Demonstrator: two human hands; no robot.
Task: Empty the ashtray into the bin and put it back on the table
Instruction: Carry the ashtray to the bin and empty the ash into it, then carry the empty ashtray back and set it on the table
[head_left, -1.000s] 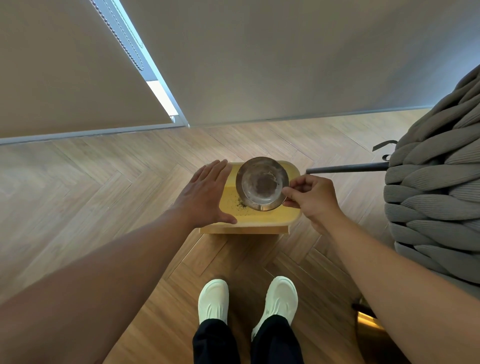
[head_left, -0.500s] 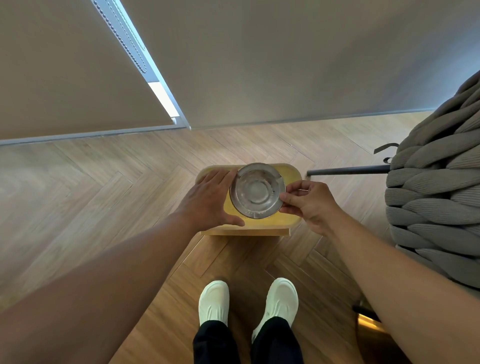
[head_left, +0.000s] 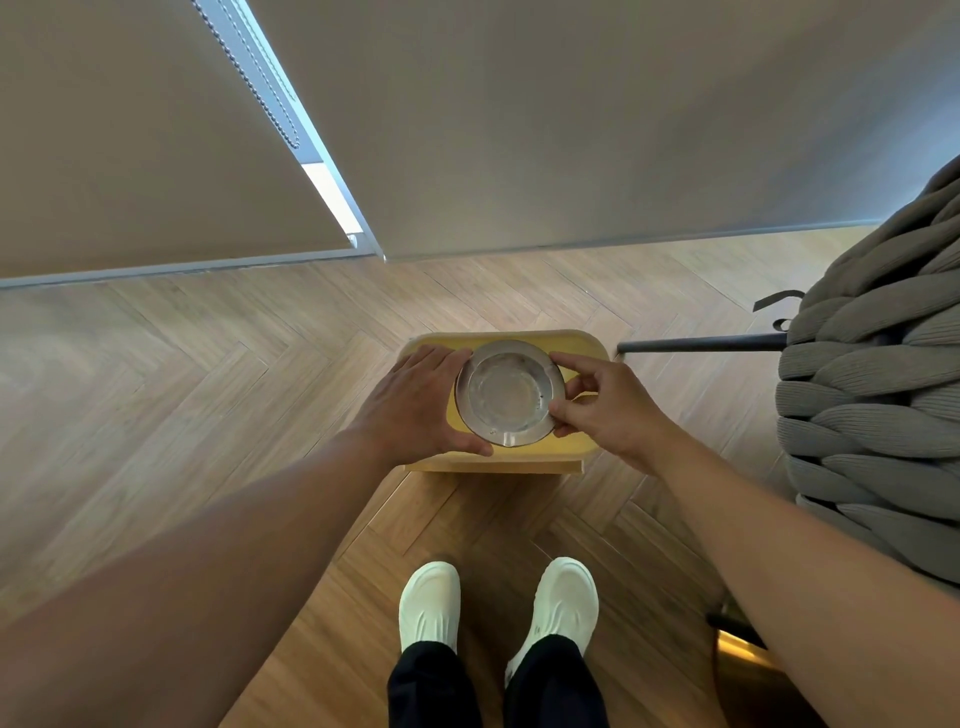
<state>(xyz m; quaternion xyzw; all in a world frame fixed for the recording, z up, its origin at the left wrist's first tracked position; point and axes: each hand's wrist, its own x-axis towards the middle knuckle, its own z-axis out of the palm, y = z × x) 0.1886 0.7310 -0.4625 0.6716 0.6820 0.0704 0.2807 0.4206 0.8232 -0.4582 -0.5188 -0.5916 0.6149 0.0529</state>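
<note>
The yellow bin stands on the wooden floor, right under both hands. Above its opening hangs the glass ashtray, turned so its base seems to face the camera. The right hand has its grip pinching the ashtray's near-side rim between thumb and fingers; the left hand has its grip spread, curved against the opposite edge. The ashtray looks stiff, smooth, fairly heavy and breakable, so the thick rim seems the safest hold.

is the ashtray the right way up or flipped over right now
Cannot tell for sure. The ashtray is level over the bin, looking clean.
</note>
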